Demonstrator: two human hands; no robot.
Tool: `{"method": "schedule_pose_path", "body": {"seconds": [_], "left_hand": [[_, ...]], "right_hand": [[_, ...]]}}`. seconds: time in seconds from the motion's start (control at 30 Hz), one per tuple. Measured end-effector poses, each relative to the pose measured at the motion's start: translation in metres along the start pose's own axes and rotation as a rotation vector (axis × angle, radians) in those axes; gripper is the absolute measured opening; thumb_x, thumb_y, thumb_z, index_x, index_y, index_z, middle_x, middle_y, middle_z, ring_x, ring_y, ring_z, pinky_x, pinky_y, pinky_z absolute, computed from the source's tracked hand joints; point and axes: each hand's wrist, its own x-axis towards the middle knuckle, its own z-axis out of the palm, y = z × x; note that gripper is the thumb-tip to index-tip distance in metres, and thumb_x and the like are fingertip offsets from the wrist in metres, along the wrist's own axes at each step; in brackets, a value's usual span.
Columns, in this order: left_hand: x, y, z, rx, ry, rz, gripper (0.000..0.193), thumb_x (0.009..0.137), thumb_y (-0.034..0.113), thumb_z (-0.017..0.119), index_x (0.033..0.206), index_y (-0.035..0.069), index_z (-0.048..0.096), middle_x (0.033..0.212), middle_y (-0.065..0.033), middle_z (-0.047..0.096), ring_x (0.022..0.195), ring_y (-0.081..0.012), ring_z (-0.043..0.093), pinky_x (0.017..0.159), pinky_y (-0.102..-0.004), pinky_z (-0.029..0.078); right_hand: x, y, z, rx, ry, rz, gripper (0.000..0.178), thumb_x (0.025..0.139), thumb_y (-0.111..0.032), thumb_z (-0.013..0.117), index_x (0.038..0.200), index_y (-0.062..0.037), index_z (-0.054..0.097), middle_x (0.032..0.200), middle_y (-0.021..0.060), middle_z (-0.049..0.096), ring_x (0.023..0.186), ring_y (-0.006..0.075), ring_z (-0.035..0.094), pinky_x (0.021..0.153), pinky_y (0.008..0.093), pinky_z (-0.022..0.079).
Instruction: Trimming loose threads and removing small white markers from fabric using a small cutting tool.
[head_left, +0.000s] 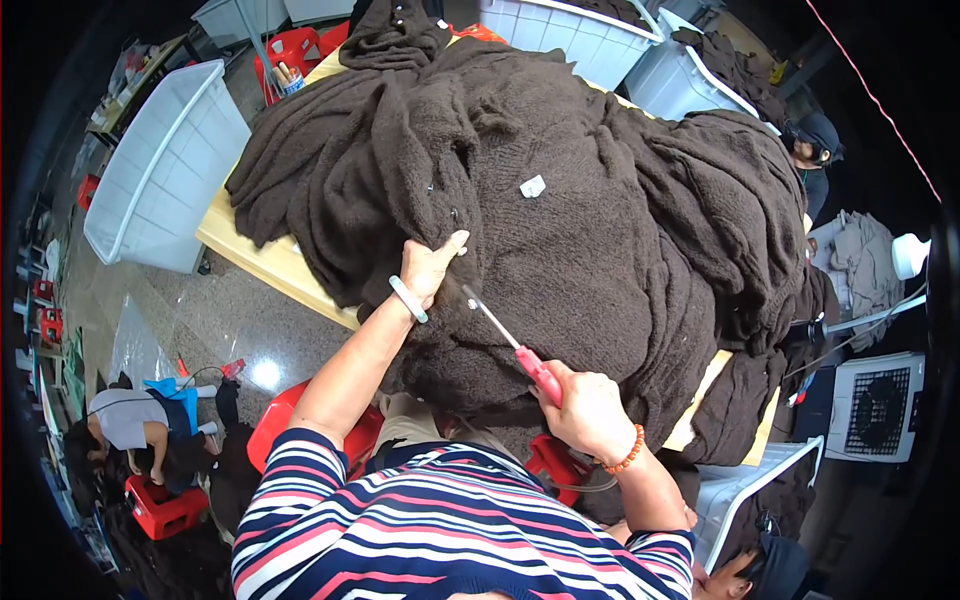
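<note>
A large dark brown knit garment (570, 250) lies spread and bunched in front of me. My left hand (428, 268) grips a fold of it near its front left part, with the thumb stretched out on top; the other fingers are partly hidden in the cloth. A tool with a red-pink handle (540, 376) and a long thin metal shaft is in my right hand (592, 412), fingers wrapped around the handle. Its tip points up and left to the cloth, beside a small white button-like spot (472, 303). I cannot tell whether the tip touches. A white tag (532, 186) lies on the knit.
The garments cover most of a pale wooden table (262, 262). White bins stand around it: one at left (165, 165), others (575, 40) at the back. Red stools (275, 425) are close to my legs. People sit at the lower left (130, 420), right (818, 150) and lower right (765, 570).
</note>
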Motion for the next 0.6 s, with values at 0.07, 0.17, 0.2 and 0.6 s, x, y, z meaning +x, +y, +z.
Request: {"method": "schedule_pose_path", "body": {"seconds": [0.07, 0.17, 0.2, 0.6], "left_hand": [[-0.001, -0.002, 0.0, 0.023, -0.015, 0.021, 0.026, 0.086, 0.015, 0.077, 0.104, -0.002, 0.07, 0.097, -0.0036, 0.071, 0.084, -0.0117, 0.064, 0.077, -0.0276, 0.052], [0.001, -0.009, -0.007, -0.003, -0.001, -0.028, 0.025, 0.086, 0.014, 0.077, 0.1, -0.005, 0.071, 0.097, -0.0049, 0.071, 0.083, -0.011, 0.064, 0.076, -0.0274, 0.053], [-0.001, -0.008, -0.005, -0.001, 0.002, -0.03, 0.025, 0.086, 0.014, 0.077, 0.1, -0.005, 0.071, 0.097, -0.0049, 0.071, 0.083, -0.011, 0.064, 0.076, -0.0274, 0.053], [-0.036, 0.009, -0.009, 0.424, 0.037, -0.028, 0.058, 0.081, 0.027, 0.081, 0.122, -0.008, 0.059, 0.115, -0.0153, 0.068, 0.103, -0.0239, 0.065, 0.093, -0.0352, 0.05]], "right_hand": [[0.0, 0.0, 0.001, -0.018, -0.012, -0.007, 0.021, 0.086, -0.02, 0.065, 0.103, -0.0082, 0.061, 0.069, 0.0198, 0.064, 0.068, 0.0414, 0.065, 0.063, 0.0493, 0.051], [0.0, 0.006, 0.0, 0.025, 0.06, 0.034, 0.02, 0.087, -0.021, 0.064, 0.101, -0.0084, 0.061, 0.069, 0.0202, 0.064, 0.068, 0.0414, 0.065, 0.064, 0.049, 0.051], [-0.003, 0.008, 0.0, 0.027, 0.057, 0.033, 0.02, 0.087, -0.021, 0.064, 0.101, -0.0084, 0.061, 0.069, 0.0202, 0.064, 0.068, 0.0414, 0.065, 0.064, 0.049, 0.051], [-0.032, 0.014, 0.004, 0.05, -0.021, 0.031, 0.02, 0.085, -0.015, 0.066, 0.102, -0.007, 0.061, 0.074, 0.0205, 0.062, 0.071, 0.0405, 0.063, 0.065, 0.0482, 0.05]]}}
